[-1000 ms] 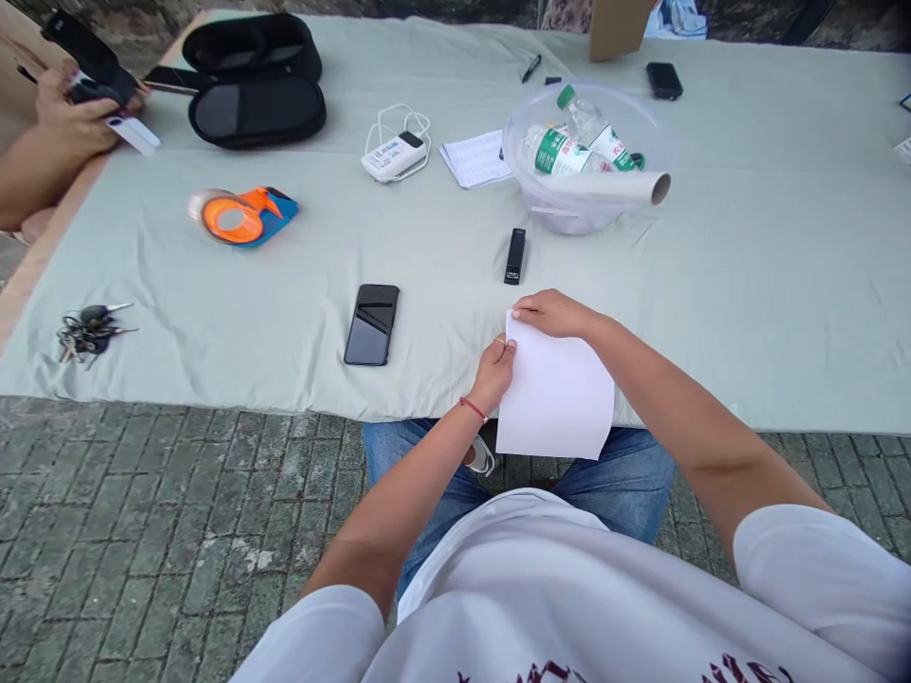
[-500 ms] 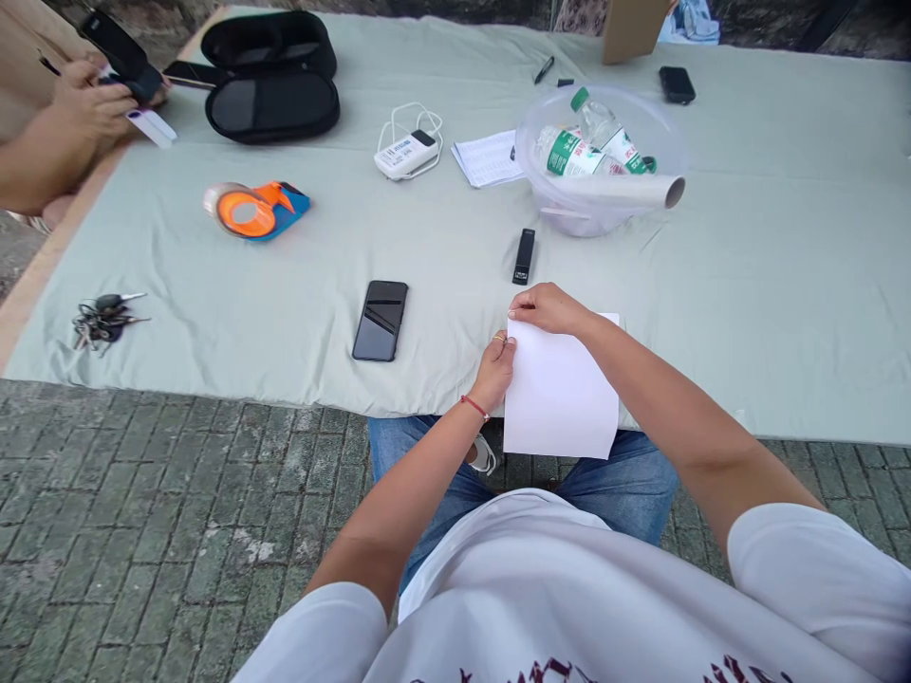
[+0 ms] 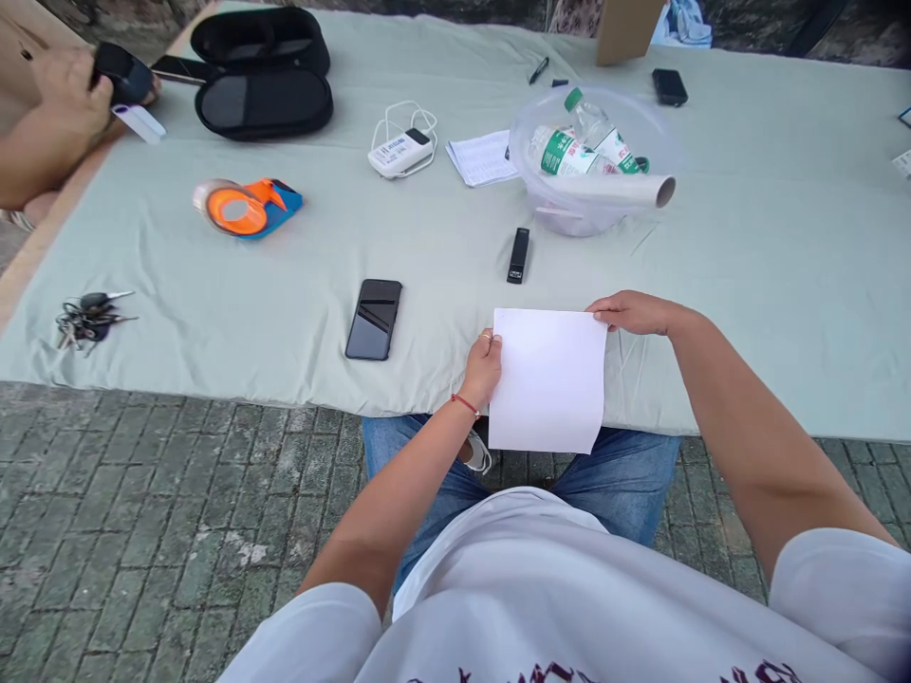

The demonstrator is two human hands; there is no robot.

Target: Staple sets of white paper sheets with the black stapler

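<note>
A plain white sheet of paper (image 3: 547, 384) is held at the table's front edge, its lower part hanging over my lap. My left hand (image 3: 484, 368) pinches the sheet's left edge, near the upper corner. At the top right corner, my right hand (image 3: 630, 311) grips the paper between thumb and fingers. Just beyond the sheet lies a small black stapler-like object (image 3: 519, 256). To the left of my left hand rests a black smartphone (image 3: 374, 320), screen up.
A clear plastic tub (image 3: 523, 161) holds bottles and a cardboard tube. Printed papers (image 3: 480, 158), a white cabled device (image 3: 400, 153), an orange tape dispenser (image 3: 247, 208), keys (image 3: 90, 318) and an open black case (image 3: 263, 102) lie about. Another person's hand (image 3: 71, 95) holds a black device at far left.
My right hand has moved from the sheet's top left corner to its top right corner. My left hand stays on the left edge.
</note>
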